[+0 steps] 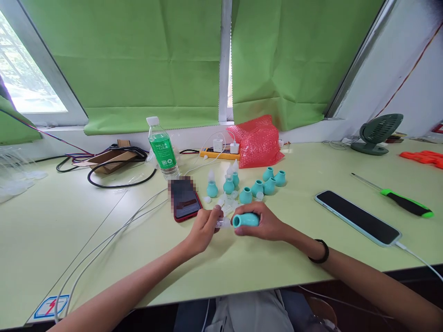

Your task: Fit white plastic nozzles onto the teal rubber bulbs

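Observation:
My left hand [204, 229] is closed on a small clear plastic piece [223, 223], partly hidden by the fingers. Facing it, my right hand [265, 223] grips a teal rubber bulb [248, 220] on its side, its round opening turned left. A narrow gap appears to separate the clear piece from the bulb. Beyond my hands lie several small clear plastic parts [228, 201]. A group of open teal bulbs, one of them a front bulb [245, 195], stands behind my right hand. To its left are upright teal bulbs fitted with clear tips, including one bulb [212, 188].
A red-cased phone [187, 203] lies left of the parts, near a water bottle [164, 150]. Behind are a power strip [207, 152] and red bubble wrap [259, 143]. On the right are another phone [358, 216], a screwdriver [398, 198] and a fan [377, 133]. White cables [117, 230] cross the left.

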`<state>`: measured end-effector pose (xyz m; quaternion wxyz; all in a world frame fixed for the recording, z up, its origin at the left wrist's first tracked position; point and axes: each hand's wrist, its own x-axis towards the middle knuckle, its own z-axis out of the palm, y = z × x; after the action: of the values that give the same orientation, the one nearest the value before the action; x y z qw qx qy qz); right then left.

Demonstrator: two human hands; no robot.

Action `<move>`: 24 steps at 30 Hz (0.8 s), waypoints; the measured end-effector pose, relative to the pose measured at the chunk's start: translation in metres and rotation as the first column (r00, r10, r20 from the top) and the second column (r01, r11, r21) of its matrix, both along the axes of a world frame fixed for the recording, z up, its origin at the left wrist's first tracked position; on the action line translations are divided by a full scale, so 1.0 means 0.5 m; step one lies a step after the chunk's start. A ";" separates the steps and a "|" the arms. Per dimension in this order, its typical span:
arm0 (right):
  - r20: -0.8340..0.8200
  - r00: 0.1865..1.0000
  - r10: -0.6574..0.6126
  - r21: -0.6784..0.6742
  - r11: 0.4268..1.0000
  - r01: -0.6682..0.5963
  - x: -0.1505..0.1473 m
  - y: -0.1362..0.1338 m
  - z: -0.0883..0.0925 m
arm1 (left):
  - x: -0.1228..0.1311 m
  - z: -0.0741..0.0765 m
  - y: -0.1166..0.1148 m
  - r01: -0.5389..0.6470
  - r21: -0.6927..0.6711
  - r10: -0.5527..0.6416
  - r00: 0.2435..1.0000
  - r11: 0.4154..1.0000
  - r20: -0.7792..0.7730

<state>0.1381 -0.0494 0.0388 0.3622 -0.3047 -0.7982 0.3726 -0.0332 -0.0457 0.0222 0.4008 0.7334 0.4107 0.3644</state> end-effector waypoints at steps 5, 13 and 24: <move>-0.199 0.964 -0.175 0.068 0.979 0.192 0.015 0.023 0.012 | 0.006 -0.020 0.004 0.185 0.573 0.209 0.807 0.798 -0.552; -0.127 0.854 -0.505 0.384 0.769 0.512 0.060 0.125 0.072 | 0.010 -0.029 0.003 0.313 0.648 0.286 0.706 0.695 -0.648; 0.500 0.422 -0.756 0.573 0.655 0.494 0.090 0.276 0.023 | -0.006 -0.002 -0.002 0.312 0.521 -0.009 0.863 0.795 -0.505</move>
<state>0.1833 0.0887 0.0500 0.1877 -0.6337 -0.7459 -0.0829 -0.0363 -0.0468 0.0214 0.0714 0.9202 0.2976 0.2441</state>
